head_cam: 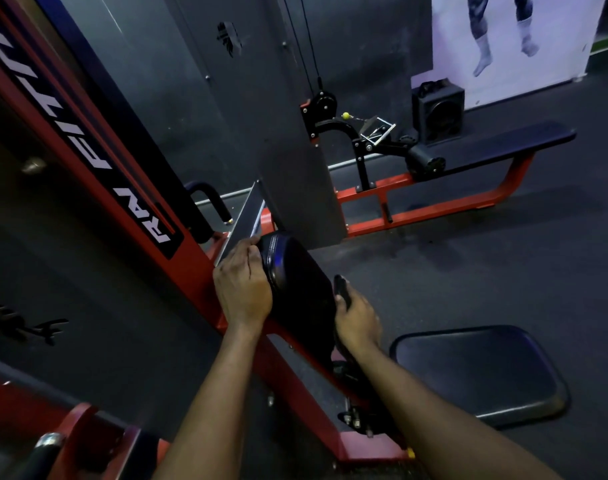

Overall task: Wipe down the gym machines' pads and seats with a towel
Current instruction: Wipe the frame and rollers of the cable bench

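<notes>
A black padded rest (301, 285) stands tilted on the red machine frame (191, 258) in the middle of the view. My left hand (242, 287) grips the pad's left edge, with the fingers curled over the rim. My right hand (356, 318) presses against the pad's right side and is closed on a small dark thing (341, 289) that looks like a folded towel; the dim light hides its detail. The machine's black seat (479, 372) lies low at the right, apart from both hands.
A grey weight-stack shroud (295, 174) rises just behind the pad. A long black bench on a red base (503, 143) and a black speaker (437, 112) stand at the back right. Dark rubber floor (469, 265) lies between. A chrome-tipped handle (49, 441) sits at the bottom left.
</notes>
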